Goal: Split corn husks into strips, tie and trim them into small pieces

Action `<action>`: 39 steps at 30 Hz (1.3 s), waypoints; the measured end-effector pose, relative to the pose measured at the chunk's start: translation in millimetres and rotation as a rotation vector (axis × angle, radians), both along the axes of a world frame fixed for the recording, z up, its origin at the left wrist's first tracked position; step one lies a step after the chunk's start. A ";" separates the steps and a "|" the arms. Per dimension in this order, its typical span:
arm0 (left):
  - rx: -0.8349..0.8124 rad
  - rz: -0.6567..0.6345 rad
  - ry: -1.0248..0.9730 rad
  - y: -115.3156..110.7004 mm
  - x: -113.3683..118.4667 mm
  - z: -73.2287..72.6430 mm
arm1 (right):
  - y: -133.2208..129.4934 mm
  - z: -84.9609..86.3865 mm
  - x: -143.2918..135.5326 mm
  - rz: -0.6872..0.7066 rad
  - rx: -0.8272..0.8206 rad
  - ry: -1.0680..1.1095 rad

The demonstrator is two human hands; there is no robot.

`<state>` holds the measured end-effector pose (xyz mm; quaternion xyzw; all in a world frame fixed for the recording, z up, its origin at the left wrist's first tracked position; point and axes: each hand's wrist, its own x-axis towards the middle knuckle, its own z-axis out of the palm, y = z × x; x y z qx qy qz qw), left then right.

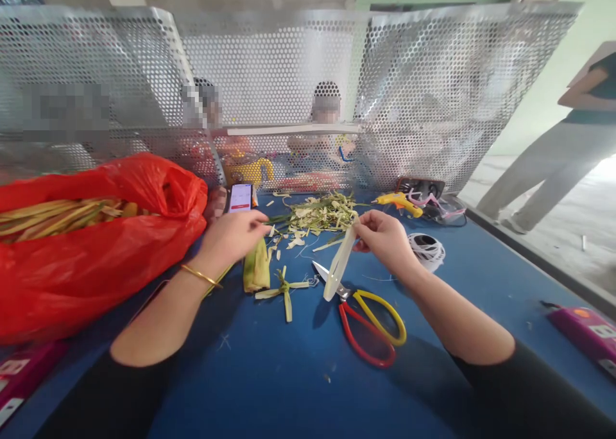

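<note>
Right fingers (362, 229) pinch a pale leaf strip (341, 264) over the scissors (343, 292); whether left fingers (255, 219) grip anything, I cannot tell. The strip seems light, bendable, tearable: best held by an end.

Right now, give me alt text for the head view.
A person's right hand holds a pale strip over scissors on a blue table; the left hand is near a green husk. A leaf cross lies between husk and scissors, with a pile of scraps beyond and a red bag at left.
</note>
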<state>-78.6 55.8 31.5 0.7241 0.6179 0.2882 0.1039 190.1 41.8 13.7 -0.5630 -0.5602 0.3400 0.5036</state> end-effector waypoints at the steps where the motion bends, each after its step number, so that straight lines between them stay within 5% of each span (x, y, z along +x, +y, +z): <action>1: -0.077 -0.129 -0.118 -8.2 17.9 -3.2 | -1.9 0.4 -2.1 0.011 0.004 0.009; 6: -0.432 -0.361 -0.376 -43.0 74.7 -24.2 | -12.2 3.0 -15.6 0.062 0.009 0.076; 12: -0.742 -0.426 -0.682 -45.7 75.3 -30.0 | -15.2 9.0 -20.3 0.084 -0.003 0.226; 16: -0.751 -0.323 -0.783 -43.6 75.0 -25.2 | -12.8 11.1 -15.8 0.076 -0.051 0.312; 24: -0.669 -0.210 -0.798 -49.0 79.4 -21.0 | -23.1 1.9 -30.6 0.330 -0.191 0.188; 29: -0.683 -0.257 -0.849 -49.9 81.0 -20.1 | -22.0 -5.2 -32.8 0.258 -0.208 0.276; 39: -0.552 -0.128 -0.724 -40.8 72.0 -16.2 | -2.7 4.3 -7.2 0.043 -0.123 0.305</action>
